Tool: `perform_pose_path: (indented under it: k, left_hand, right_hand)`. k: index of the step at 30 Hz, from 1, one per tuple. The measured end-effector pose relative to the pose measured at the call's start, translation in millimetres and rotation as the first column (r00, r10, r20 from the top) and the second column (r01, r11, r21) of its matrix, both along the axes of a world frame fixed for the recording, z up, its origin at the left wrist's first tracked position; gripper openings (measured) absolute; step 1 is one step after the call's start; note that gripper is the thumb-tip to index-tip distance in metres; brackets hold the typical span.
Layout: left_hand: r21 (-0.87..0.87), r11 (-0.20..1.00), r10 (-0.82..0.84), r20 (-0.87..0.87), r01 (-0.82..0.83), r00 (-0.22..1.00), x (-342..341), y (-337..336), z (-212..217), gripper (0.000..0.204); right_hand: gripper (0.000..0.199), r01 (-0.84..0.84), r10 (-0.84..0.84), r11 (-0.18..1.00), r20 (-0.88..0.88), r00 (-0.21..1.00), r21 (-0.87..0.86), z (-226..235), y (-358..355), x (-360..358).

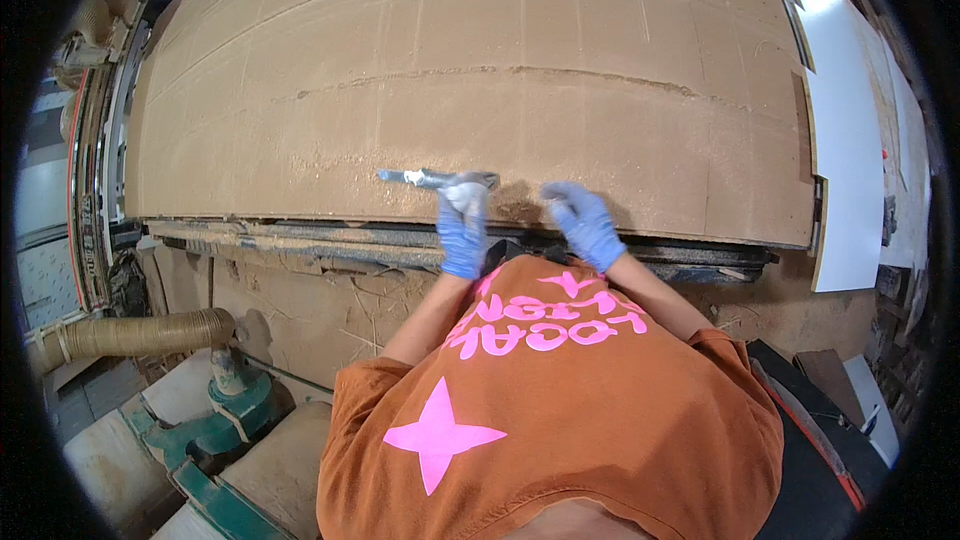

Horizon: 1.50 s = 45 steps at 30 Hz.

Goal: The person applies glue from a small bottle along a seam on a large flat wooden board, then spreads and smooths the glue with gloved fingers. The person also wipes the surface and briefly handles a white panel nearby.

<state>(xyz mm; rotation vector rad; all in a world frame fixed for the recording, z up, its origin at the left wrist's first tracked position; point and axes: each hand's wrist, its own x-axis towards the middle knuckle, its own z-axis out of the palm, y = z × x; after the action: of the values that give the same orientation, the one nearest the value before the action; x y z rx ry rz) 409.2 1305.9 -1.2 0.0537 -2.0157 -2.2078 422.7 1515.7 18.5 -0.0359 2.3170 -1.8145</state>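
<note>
1. At the far left a corrugated extraction hose [140, 332] ran down to a green dust-collector fitting [232, 410], both below the machine bed and well apart from the hands.
2. A large brown fibreboard sheet [480, 70], scored with routed lines and strewn with sawdust, lay flat on the bed and filled most of the view.
3. The left hand [462, 230], in a blue glove, was closed around the handle of a metal scraper [425, 178]. The blade lay flat on the sheet near its front edge, pointing to the person's left.
4. The right hand [583, 223], also gloved in blue, rested on the sheet just right of the scraper; its fingers were loosely curled, and no object could be made out in them.
5. White panels [850, 140] stood at the right of the sheet.
6. Risk, as judged: the blade could dig into the soft board if tilted steeply, or skid on loose dust toward the front edge. The right hand lay close enough to be caught if the stroke reversed.
</note>
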Motion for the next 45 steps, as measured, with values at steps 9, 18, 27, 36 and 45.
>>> perform_pose_path:
  k: [9,18,27,36,45]
  left_hand:
    - [-0.406,0.711,0.550,-0.188,-0.574,0.814,-46,-138,-31,0.031]
    - [-0.541,0.521,0.649,-0.252,-0.660,0.718,-78,-159,-70,0.028]
    - [-0.592,0.510,0.652,-0.207,-0.624,0.729,-78,-158,-66,0.032]
    - [-0.612,0.464,0.648,-0.259,-0.641,0.716,-77,-158,-66,0.033]
    - [-0.608,0.491,0.651,-0.220,-0.624,0.726,-78,-150,-55,0.032]
  right_hand:
    - [0.029,0.137,0.167,0.832,-0.478,0.863,0.538,-17,103,18]
    - [0.029,0.011,0.325,0.651,-0.292,0.900,0.759,-24,76,14]
    - [0.023,-0.256,0.524,0.481,-0.041,0.851,0.838,3,9,-12]
    - [0.054,-0.276,0.692,0.586,-0.294,0.659,0.762,-9,-27,1]
    - [0.035,-0.603,0.854,0.349,0.021,0.520,0.717,-13,-53,-9]
